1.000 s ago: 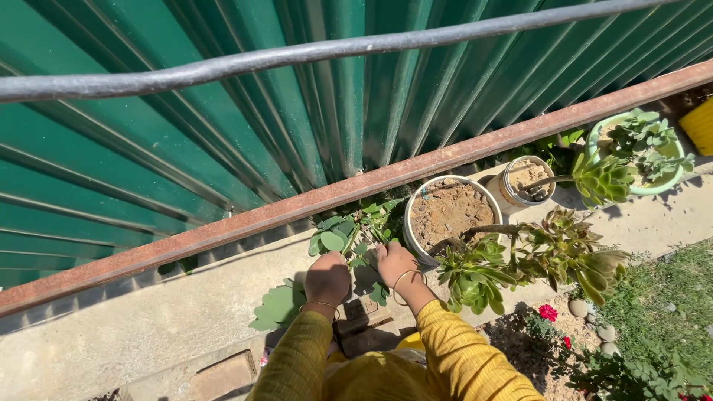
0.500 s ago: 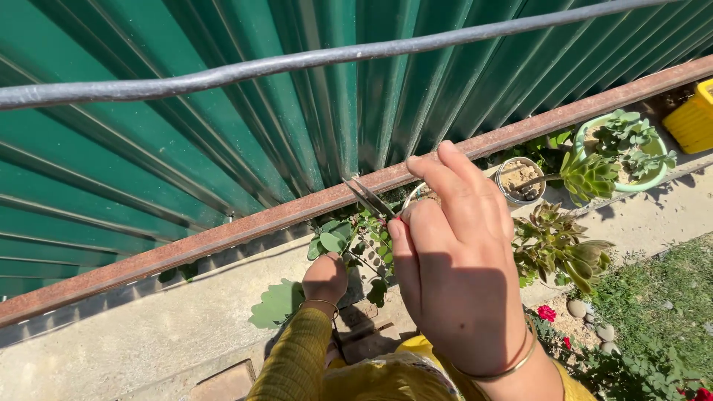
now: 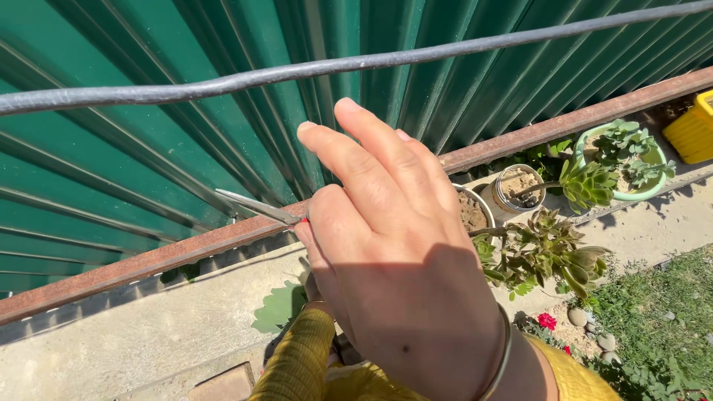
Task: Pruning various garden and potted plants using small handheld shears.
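Scissors, slim grey metal blades (image 3: 256, 206), jut leftward from the right hand (image 3: 394, 252), whose grip closes on their hidden handles, raised before the green corrugated metal fence (image 3: 148, 148). Left hand is hidden below; only its mustard-yellow sleeve (image 3: 293, 360) shows, grip untellable.

Harsh sunlight lit everything I saw; my right hand (image 3: 401, 275), close to the lens, looked soft, its lower half shadowed, and the fence (image 3: 148, 156) lines fanned outward.
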